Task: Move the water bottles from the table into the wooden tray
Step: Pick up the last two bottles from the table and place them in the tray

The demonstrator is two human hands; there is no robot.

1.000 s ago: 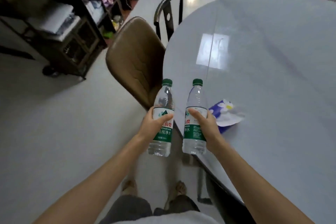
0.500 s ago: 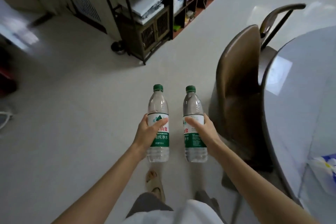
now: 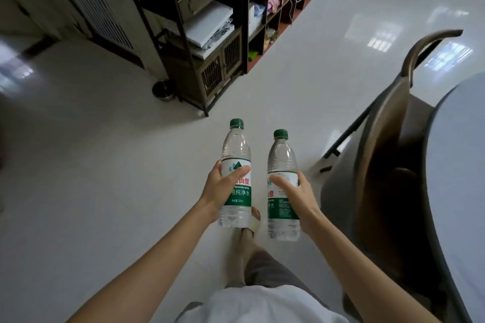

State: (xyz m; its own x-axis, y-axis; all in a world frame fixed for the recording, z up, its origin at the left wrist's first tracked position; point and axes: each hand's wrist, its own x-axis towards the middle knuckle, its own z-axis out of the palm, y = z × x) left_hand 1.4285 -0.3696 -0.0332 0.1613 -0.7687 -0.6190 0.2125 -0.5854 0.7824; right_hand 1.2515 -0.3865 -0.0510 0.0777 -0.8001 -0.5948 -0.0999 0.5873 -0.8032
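Observation:
I hold two clear water bottles with green caps and green-and-white labels, both upright in the air over the floor. My left hand (image 3: 220, 189) grips the left bottle (image 3: 236, 149) around its label. My right hand (image 3: 296, 198) grips the right bottle (image 3: 282, 157) the same way. The two bottles are a little apart. The round white table (image 3: 464, 165) shows only at the right edge. No wooden tray is in view.
A brown chair (image 3: 385, 165) stands between me and the table on the right. A dark metal shelf rack (image 3: 199, 42) with drawers and clutter stands ahead, a small bowl (image 3: 162, 90) on the floor beside it. Pale open floor lies ahead and left.
I have turned left, away from the table; it slid from the middle of view to the right edge. Both bottles stayed in my hands, and the shelf rack came closer.

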